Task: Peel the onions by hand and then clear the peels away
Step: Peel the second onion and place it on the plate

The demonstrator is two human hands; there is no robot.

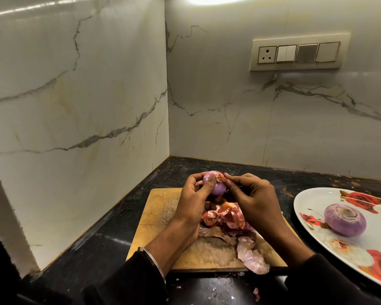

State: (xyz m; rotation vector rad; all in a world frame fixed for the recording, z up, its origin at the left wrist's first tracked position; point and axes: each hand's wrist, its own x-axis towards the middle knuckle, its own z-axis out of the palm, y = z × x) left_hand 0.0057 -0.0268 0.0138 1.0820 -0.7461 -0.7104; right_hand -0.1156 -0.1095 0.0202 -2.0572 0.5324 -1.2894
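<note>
My left hand point(193, 201) holds a small purple onion point(218, 188) above the wooden cutting board point(156, 214), thumb across its face. My right hand point(250, 195) pinches a scrap of reddish skin at the onion's top right. A heap of red and papery onion peels point(224, 221) lies on the board under my hands, with one pale peel point(252, 259) near the board's front right corner. A peeled purple onion point(345, 220) sits on the white flowered plate point(312, 202) at the right.
The board lies on a black counter point(97, 245) set in a corner of marble walls. Small peel bits point(256, 291) are scattered on the counter in front of the board. A switch panel point(299, 54) is mounted on the right wall.
</note>
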